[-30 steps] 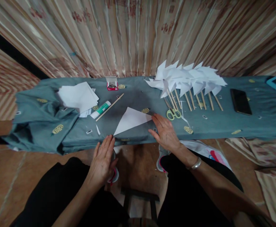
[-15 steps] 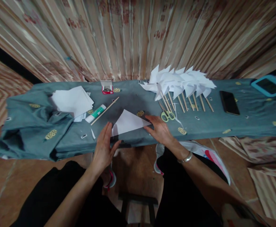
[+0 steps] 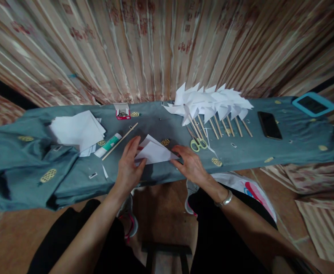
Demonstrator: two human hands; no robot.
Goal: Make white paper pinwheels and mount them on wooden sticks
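left hand [image 3: 129, 163], right hand [image 3: 192, 164], holding folded paper [image 3: 155, 153]

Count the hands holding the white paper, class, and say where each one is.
2: the left hand at the paper's left end, the right hand at its right tip. Neither is hidden.

One left hand [image 3: 129, 164], one right hand [image 3: 192, 165] and one folded paper [image 3: 157, 153] share a view with one pair of scissors [image 3: 195, 145], one glue stick [image 3: 108, 144], one loose wooden stick [image 3: 120, 141], one small box [image 3: 123, 116], one phone [image 3: 270, 125] and one blue-framed tablet [image 3: 314, 104]. At least seven wooden handles [image 3: 238, 127] show beneath overlapping paper blades [image 3: 221, 101], too bunched to count, as are the sheets in one stack [image 3: 78, 128]. One bracelet [image 3: 227, 198] and two shoes [image 3: 190, 195] are visible.
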